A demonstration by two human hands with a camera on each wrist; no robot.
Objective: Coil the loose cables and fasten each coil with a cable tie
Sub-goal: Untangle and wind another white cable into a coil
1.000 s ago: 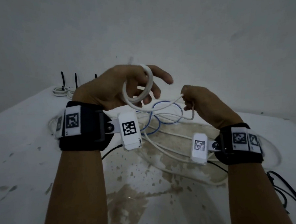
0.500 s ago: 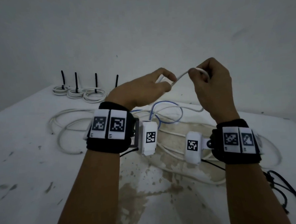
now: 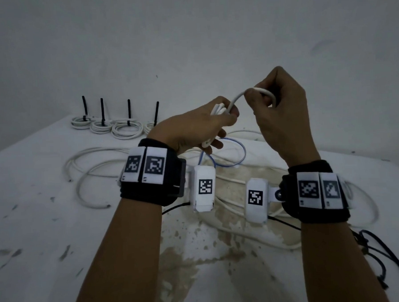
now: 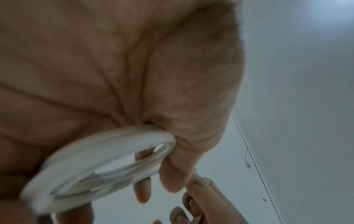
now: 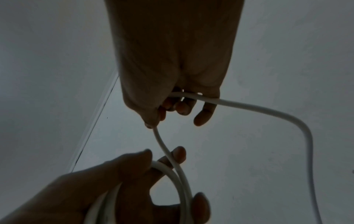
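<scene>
The table (image 3: 30,206) carried loose white cables (image 3: 89,177) and, at its far edge, four tied coils (image 3: 125,129); above it the left hand (image 3: 192,128) gripped a small white coil (image 4: 99,163), fingers curled round the loops; the right hand (image 3: 282,114) pinched the free strand (image 5: 268,110) just beside it. The cable looked light, springy and rather smooth; I judged it best held where the loops cross, otherwise they spring open.
</scene>
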